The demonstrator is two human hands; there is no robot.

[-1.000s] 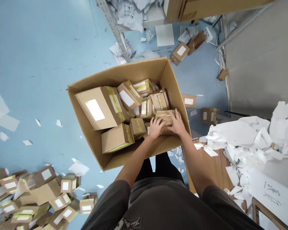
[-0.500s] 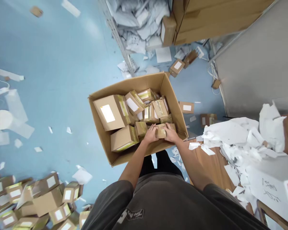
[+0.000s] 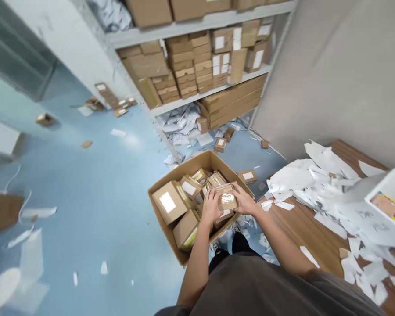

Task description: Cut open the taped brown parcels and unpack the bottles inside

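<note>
Between my left hand (image 3: 211, 205) and my right hand (image 3: 244, 200) is a small cardboard box (image 3: 228, 200) with shiny clear tape on its face. The fingers of each hand wrap round one side of it. It is above the right part of a large open carton (image 3: 167, 239). Inside the carton lie several brown parcels, among them a big one with a white label (image 3: 159, 204) at the left and a yellow-taped parcel (image 3: 186, 229) near the front. My hands and the small box hide some of the parcels beneath.
Ahead stands a metal shelf (image 3: 171, 104) stacked with boxes. Torn white paper (image 3: 292, 177) and a white foam box (image 3: 378, 219) cover part of a wooden surface (image 3: 292, 224) at the right. Paper scraps and small boxes lie on the blue floor (image 3: 118, 210).
My view has tilted up, bringing the shelf in. Both hands have raised the small box from among the parcels, and its taped face now shows more.
</note>
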